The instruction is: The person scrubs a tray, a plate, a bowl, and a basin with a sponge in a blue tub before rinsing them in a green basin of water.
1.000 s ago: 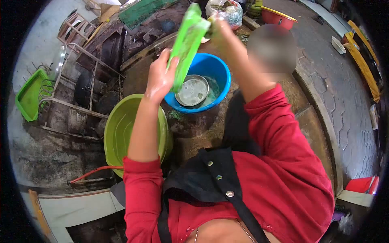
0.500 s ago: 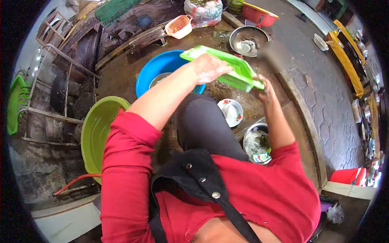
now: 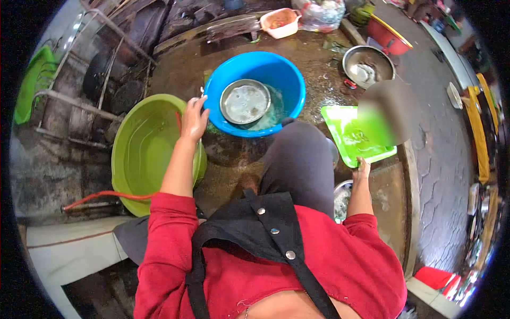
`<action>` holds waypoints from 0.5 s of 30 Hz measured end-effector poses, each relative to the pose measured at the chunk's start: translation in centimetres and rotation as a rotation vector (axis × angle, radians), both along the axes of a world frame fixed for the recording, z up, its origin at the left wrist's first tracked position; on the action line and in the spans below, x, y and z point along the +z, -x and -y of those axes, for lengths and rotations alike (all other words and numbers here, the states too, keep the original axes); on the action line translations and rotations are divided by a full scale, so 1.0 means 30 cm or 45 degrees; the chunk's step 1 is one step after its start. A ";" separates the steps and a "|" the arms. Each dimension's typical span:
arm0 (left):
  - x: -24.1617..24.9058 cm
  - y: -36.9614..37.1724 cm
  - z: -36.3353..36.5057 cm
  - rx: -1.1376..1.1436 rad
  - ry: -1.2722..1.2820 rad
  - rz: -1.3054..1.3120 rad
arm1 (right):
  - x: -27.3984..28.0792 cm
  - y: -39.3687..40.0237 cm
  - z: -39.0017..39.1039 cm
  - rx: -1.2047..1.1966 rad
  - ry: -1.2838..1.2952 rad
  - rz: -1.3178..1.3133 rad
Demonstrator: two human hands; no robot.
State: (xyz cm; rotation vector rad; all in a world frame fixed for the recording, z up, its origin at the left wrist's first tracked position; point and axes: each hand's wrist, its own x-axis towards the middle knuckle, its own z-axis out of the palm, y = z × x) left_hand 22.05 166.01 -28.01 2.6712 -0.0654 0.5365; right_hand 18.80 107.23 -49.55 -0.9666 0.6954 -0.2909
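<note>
My right hand (image 3: 363,168) grips the near edge of a bright green plastic tray (image 3: 345,132), which is tilted with its wet inside facing up. A blurred patch hides the tray's far right part. My left hand (image 3: 194,118) is empty, fingers stretched and somewhat apart, close to the left rim of a blue basin (image 3: 279,65). In that basin a round metal pan (image 3: 245,102) lies in cloudy water. Beside my left wrist stands a large olive-green tub (image 3: 125,138) holding water, with part of an orange hose (image 3: 178,122) showing at its rim.
A wok (image 3: 368,66) lies on the wet floor at the back right. Behind it is a red basin (image 3: 387,36); a pale basket (image 3: 280,23) sits farther left. A metal pot (image 3: 342,199) is partly hidden by my knee and right arm. A raised curb (image 3: 412,196) runs along the right.
My left hand has let go of the green tray and moved left and down beside the blue basin. My right hand has lowered the tray to the right. The view has shifted.
</note>
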 end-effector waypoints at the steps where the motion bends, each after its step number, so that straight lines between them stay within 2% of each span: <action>1: -0.035 0.049 -0.045 0.120 0.031 0.047 | -0.050 -0.004 0.002 0.031 0.039 -0.018; 3: -0.143 0.130 -0.158 0.414 0.177 0.101 | -0.062 0.012 -0.004 0.181 0.060 -0.287; 4: -0.201 0.172 -0.214 0.463 0.170 0.097 | -0.038 0.017 -0.022 0.272 0.073 -0.394; 6: -0.282 0.250 -0.314 0.895 0.596 0.111 | 0.005 0.010 -0.070 0.348 0.056 -0.623; 7: -0.300 0.280 -0.360 0.928 0.590 0.118 | 0.030 -0.043 -0.079 0.383 0.060 -0.625; 11: -0.390 0.312 -0.479 1.002 -0.911 0.189 | 0.081 -0.216 -0.224 0.913 0.508 -0.395; 15: -0.513 0.200 -0.565 0.754 -2.357 0.210 | 0.185 -0.380 -0.358 1.336 0.979 -0.167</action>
